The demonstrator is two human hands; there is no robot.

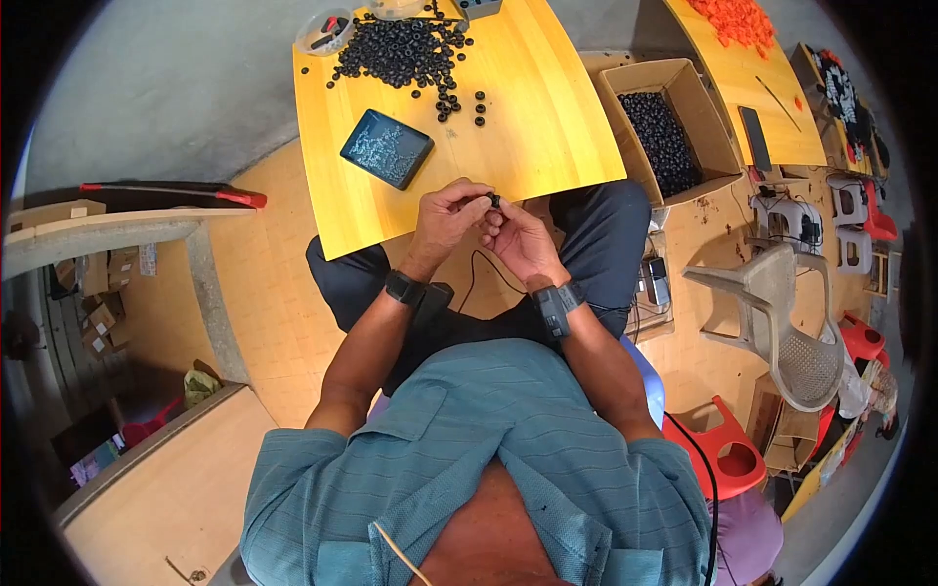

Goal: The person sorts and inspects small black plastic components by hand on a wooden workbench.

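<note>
Two hands meet over the table's near edge: the left hand (449, 223) and right hand (520, 237) both grip one small black piece (494, 201), pinched between their fingertips. From there, a dark tray (418, 156) of pale bits sits near, at ten o'clock, on the yellow table (557, 107). Loose black rings (480, 108) lie at twelve, a heap (396, 51) of them at eleven, touching a clear tub (305, 37). At two stands a carton (713, 119) filled with black pieces.
</note>
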